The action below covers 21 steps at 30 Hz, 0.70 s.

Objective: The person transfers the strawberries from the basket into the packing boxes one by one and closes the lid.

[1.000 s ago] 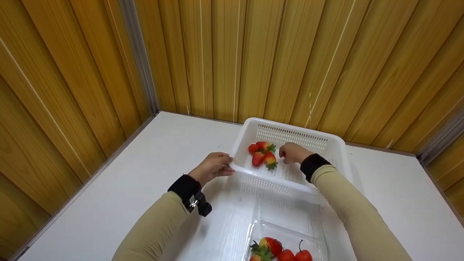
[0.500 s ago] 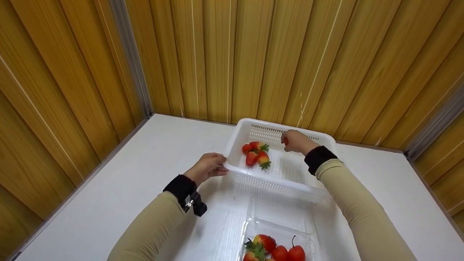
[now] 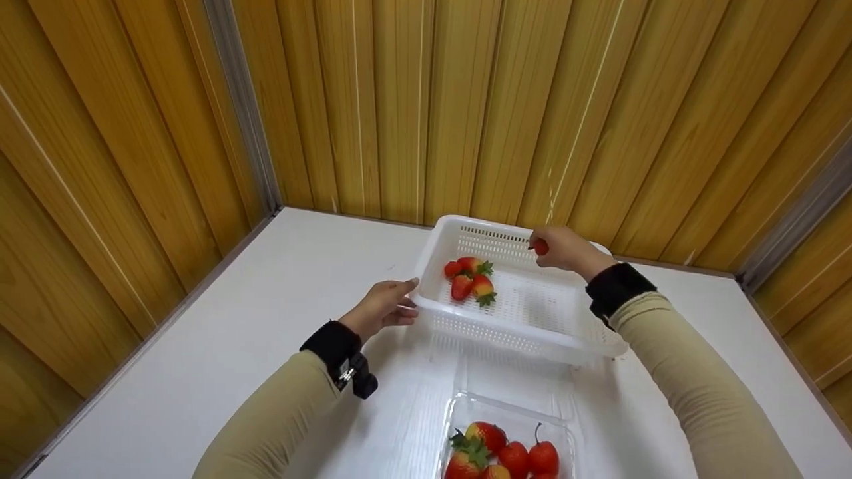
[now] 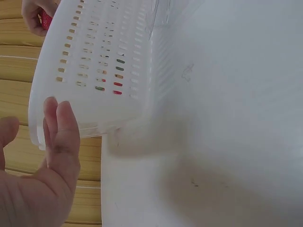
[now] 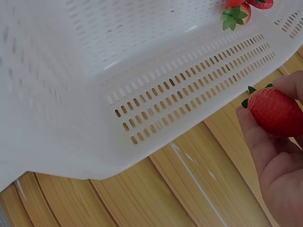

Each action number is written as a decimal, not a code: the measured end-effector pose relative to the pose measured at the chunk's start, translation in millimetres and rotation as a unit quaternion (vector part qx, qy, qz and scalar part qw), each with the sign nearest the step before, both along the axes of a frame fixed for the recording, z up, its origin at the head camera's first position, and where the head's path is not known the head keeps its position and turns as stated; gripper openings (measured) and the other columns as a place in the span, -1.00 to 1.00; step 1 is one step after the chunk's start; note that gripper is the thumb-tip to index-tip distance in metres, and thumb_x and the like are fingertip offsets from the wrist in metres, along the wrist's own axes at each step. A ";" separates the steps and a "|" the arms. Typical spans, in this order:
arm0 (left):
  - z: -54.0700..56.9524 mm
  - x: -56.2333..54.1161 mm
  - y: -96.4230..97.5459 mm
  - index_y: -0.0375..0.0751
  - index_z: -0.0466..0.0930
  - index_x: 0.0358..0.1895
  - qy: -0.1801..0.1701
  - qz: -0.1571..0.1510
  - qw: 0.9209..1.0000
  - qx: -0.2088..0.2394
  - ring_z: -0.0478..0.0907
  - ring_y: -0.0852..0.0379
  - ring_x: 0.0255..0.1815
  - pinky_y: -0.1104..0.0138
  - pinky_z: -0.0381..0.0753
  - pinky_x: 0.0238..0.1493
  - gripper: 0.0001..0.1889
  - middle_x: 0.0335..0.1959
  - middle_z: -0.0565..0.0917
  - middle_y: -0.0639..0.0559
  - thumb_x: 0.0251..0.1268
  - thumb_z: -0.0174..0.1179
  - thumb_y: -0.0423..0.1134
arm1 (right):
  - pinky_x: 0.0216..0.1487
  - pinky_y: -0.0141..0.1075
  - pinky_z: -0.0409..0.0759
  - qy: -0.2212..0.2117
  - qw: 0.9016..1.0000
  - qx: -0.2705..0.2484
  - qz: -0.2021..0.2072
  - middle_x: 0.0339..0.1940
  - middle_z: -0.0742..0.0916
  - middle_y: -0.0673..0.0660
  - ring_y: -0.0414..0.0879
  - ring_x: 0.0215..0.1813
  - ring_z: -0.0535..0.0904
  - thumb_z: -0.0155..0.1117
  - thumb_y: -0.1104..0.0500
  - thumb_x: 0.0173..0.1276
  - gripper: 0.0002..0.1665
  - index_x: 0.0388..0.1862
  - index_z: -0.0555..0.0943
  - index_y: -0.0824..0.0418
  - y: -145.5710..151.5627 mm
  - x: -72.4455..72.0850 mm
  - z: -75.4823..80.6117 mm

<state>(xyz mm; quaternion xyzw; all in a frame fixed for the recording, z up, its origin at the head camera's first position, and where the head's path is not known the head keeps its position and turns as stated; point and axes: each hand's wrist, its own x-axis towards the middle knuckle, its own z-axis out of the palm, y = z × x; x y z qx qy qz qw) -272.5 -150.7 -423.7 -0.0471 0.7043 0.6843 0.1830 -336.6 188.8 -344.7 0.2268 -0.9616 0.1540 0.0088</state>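
The right hand [image 3: 569, 250] holds a strawberry [image 5: 275, 112] pinched between thumb and fingers, near the far rim of the white basket [image 3: 519, 334]; leaves show at the fruit's tip end nearest the fingertips. The left hand [image 3: 381, 309] is at the basket's near left corner, thumb and straight fingers spread apart; firm contact cannot be confirmed. Clustered strawberries [image 3: 462, 287] lie in the basket's left part. A clear tray [image 3: 509, 406] containing red fruits [image 3: 514, 458] stands nearer the person on the white table [image 3: 299, 266].

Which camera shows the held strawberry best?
The right wrist view: the held strawberry looks big, leaves showing. The head view shows it small, partly hidden by the right hand; the left wrist view, a red bit.
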 end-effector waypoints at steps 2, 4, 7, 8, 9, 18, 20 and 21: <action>0.4 2.4 0.3 -0.48 0.27 0.38 -0.004 -0.022 1.000 -0.009 0.62 0.18 -0.33 0.43 0.80 -0.22 -0.37 -0.08 0.59 -0.19 0.59 0.07 0.02 | -0.01 0.04 0.64 0.006 1.000 -0.011 0.000 -0.12 0.69 0.44 0.23 -0.09 0.58 0.30 0.43 0.20 -0.67 -0.02 0.60 0.50 8.2 7.8 5.5; 0.9 4.9 -1.6 -0.48 0.23 0.43 -0.007 -0.043 0.999 -0.020 0.63 0.15 -0.27 0.40 0.81 -0.14 -0.31 0.03 0.61 -0.25 0.59 0.06 0.07 | -0.05 0.00 0.62 0.015 1.000 -0.020 0.004 -0.15 0.68 0.42 0.21 -0.11 0.57 0.29 0.44 0.21 -0.69 -0.04 0.60 0.49 15.2 16.2 10.9; 1.3 9.5 -6.2 -0.48 0.23 0.45 -0.004 -0.070 0.997 -0.038 0.67 0.12 -0.19 0.33 0.81 -0.03 -0.29 0.11 0.62 -0.32 0.59 0.04 0.09 | -0.04 -0.03 0.62 0.027 0.999 -0.027 0.008 -0.14 0.68 0.40 0.19 -0.10 0.56 0.28 0.44 0.23 -0.69 -0.03 0.60 0.47 21.9 29.6 17.6; 1.3 11.6 -7.7 -0.48 0.24 0.45 -0.003 -0.079 0.996 -0.045 0.69 0.11 -0.16 0.31 0.81 0.01 -0.29 0.13 0.63 -0.35 0.59 0.04 0.09 | -0.04 -0.03 0.63 0.031 0.999 -0.026 0.010 -0.12 0.68 0.39 0.19 -0.10 0.56 0.28 0.44 0.24 -0.69 -0.02 0.60 0.46 23.1 34.8 19.7; 1.2 13.8 -9.2 -0.47 0.25 0.45 -0.002 -0.090 0.995 -0.050 0.71 0.09 -0.12 0.28 0.80 0.06 -0.30 0.16 0.63 -0.37 0.59 0.03 0.08 | -0.03 -0.03 0.63 0.035 0.999 -0.026 0.012 -0.11 0.68 0.39 0.19 -0.09 0.57 0.28 0.44 0.24 -0.69 -0.01 0.60 0.45 24.1 39.9 21.3; 1.6 43.3 -6.5 -0.46 0.29 0.45 -0.009 -0.191 0.980 -0.057 0.74 -0.08 0.14 0.22 0.75 0.21 -0.32 0.27 0.62 -0.39 0.59 0.03 0.08 | -0.03 -0.03 0.68 0.066 0.997 -0.021 0.037 -0.02 0.71 0.30 0.12 -0.06 0.58 0.25 0.42 0.30 -0.71 0.01 0.61 0.34 24.4 84.3 32.9; 0.3 49.5 -3.7 -0.46 0.30 0.44 -0.008 -0.203 0.978 -0.051 0.75 -0.08 0.13 0.25 0.77 0.17 -0.34 0.26 0.62 -0.40 0.58 0.04 0.05 | -0.03 -0.04 0.68 0.080 0.996 -0.017 0.044 0.00 0.71 0.28 0.10 -0.05 0.58 0.25 0.44 0.30 -0.71 0.00 0.61 0.32 24.6 92.6 35.2; -0.7 52.6 -2.6 -0.46 0.30 0.43 -0.008 -0.208 0.977 -0.047 0.76 -0.07 0.11 0.26 0.78 0.14 -0.35 0.26 0.63 -0.40 0.58 0.06 0.03 | -0.03 -0.05 0.68 0.086 0.995 -0.016 0.048 0.00 0.72 0.27 0.10 -0.05 0.59 0.26 0.45 0.29 -0.71 -0.01 0.61 0.31 24.8 96.9 36.0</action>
